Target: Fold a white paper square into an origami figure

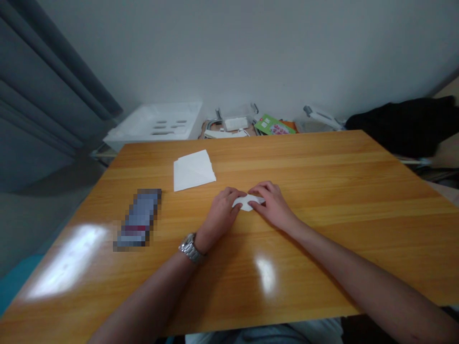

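Note:
A small folded piece of white paper (247, 203) lies low over the middle of the wooden table, between both hands. My left hand (224, 210) pinches its left end between thumb and fingers; a metal-band watch (191, 247) circles that wrist. At the paper's right end, my right hand (274, 203) grips with its thumb on the near side and fingers on the far side. The fingertips cover both ends of the paper. Beyond my left hand lie white paper sheets (193, 169), loosely stacked.
The glossy wooden table (322, 181) reaches toward the wall. At left lies a blurred-out phone-like device (139, 217). Past the far edge are a white foam tray (161, 119), a green booklet (274, 125) and other clutter. Black cloth (401, 126) is heaped at right.

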